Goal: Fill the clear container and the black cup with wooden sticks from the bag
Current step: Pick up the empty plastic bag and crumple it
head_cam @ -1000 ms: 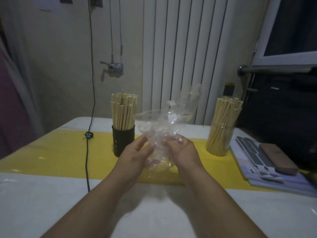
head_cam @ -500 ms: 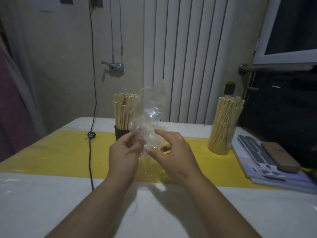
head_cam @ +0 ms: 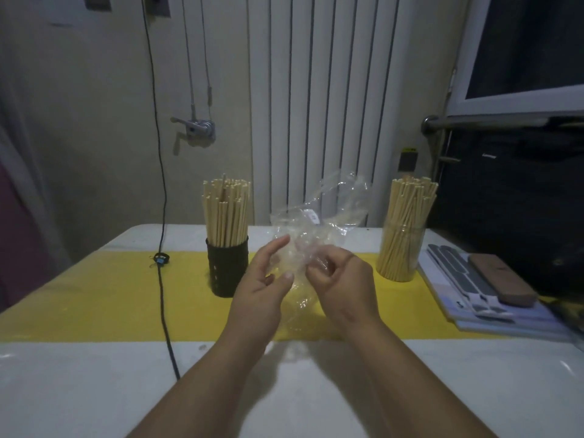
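Centrally, right hand (head_cam: 343, 281) grip pinching crumpled clear bag (head_cam: 319, 226), left hand (head_cam: 260, 282) grip spread beside it

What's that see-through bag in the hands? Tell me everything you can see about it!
The bag is thin clear plastic, crumpled and shiny, with a small white label near its top. It looks empty: no sticks show inside. It is held above the yellow strip, its upper part flaring upward and its lower part hanging down between the hands. The right hand pinches it with curled fingers; the left hand touches its side with nearly straight fingers.
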